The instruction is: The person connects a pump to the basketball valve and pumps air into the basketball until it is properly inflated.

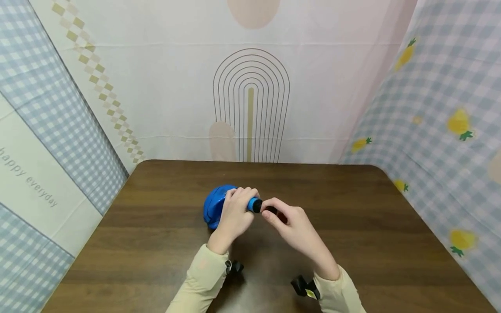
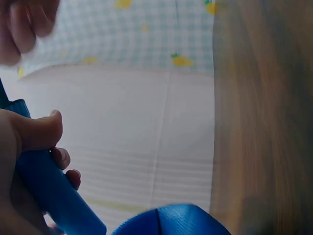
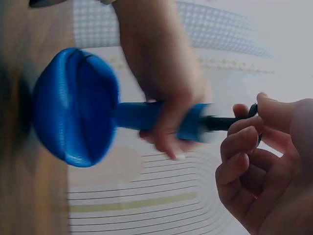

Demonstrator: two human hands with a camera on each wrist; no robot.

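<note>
My left hand (image 1: 236,211) grips the blue barrel of a small hand pump (image 3: 134,115), fingers wrapped around it. The far end of the barrel (image 2: 58,193) meets a blue ball (image 3: 51,105) that looks caved in on the side facing the pump. Dark seams cross its surface, and it stands on the table at the left of the head view. A black rod (image 3: 219,123) sticks out of the barrel's other end. At that rod's tip, the fingers and thumb of my right hand (image 1: 293,224) pinch a black handle (image 3: 254,110), mostly hidden by the fingers.
The brown wooden table (image 1: 176,269) reaches back to a pale patterned cloth (image 1: 168,95). Checked cloth (image 1: 434,152) hangs along the right side. Black wrist devices (image 1: 300,285) sit at both sleeves, low over the tabletop.
</note>
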